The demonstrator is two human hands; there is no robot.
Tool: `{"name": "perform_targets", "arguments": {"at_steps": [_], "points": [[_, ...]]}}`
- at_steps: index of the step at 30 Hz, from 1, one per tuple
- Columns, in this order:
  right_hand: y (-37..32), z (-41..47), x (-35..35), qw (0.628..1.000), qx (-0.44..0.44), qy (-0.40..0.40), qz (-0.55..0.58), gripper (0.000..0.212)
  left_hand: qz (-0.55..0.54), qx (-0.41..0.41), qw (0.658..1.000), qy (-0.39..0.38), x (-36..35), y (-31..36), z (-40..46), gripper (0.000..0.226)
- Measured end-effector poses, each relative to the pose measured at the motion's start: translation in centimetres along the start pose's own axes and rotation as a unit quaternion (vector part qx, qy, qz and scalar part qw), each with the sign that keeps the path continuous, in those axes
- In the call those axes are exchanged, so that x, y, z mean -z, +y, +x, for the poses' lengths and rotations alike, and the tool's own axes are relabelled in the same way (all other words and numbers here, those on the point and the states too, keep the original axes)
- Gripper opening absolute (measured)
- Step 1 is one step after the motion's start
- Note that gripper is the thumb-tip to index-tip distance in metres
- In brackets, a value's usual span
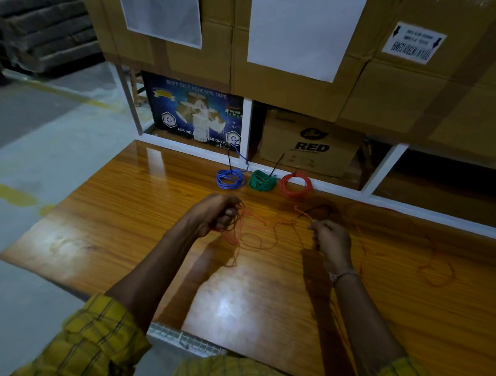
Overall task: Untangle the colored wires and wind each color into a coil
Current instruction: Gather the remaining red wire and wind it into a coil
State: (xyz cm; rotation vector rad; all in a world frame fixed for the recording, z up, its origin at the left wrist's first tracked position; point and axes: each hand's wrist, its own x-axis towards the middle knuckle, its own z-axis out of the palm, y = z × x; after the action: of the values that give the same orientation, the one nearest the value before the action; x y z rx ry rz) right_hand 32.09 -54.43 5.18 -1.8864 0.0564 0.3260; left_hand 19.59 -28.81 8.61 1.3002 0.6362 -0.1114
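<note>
Hands apart: left hand (217, 215) grips bunched orange wire (256, 238), right hand (330, 238) pinches its strand (mid-worktop (100, 210)).

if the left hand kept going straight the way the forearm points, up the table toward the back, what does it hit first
Most likely the blue coil, which lies beyond the left hand along that line at the table's back edge. The green coil sits just right of it. One view leaves depth and the exact heading uncertain.
</note>
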Motion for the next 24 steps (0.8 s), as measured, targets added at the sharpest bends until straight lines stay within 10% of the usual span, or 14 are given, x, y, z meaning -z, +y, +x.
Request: {"name": "perform_targets", "arguments": {"at_steps": [7, 10, 14, 19, 24], "points": [[-1.6, -0.7, -0.7, 0.956, 0.117, 0.009, -0.269, 0.011, 0.049, 0.0, 0.996, -0.078, -2.0, 1.8, -0.9, 0.026], [-3.1, -1.0, -0.9, 0.934, 0.195, -0.018, -0.3, 0.042, 0.058, -0.004, 0.994, -0.096, -2.4, 2.6, -1.4, 0.027], [-3.9, -1.8, -1.3, 0.918, 0.266, -0.186, -0.229, 0.053, 0.03, 0.0, 0.992, -0.122, -2.8, 3.4, -1.9, 0.029], [-3.3, -2.0, -3.5, 0.936, 0.25, -0.226, -0.101, 0.015, -0.074, 0.017, 0.986, -0.151, -3.0, 4.1, -2.4, 0.032], [-1.8, -1.6, -5.0, 0.947, 0.17, -0.27, 0.025, 0.044, -0.212, 0.025, 0.951, -0.225, -2.4, 5.0, -3.1, 0.034]]}}
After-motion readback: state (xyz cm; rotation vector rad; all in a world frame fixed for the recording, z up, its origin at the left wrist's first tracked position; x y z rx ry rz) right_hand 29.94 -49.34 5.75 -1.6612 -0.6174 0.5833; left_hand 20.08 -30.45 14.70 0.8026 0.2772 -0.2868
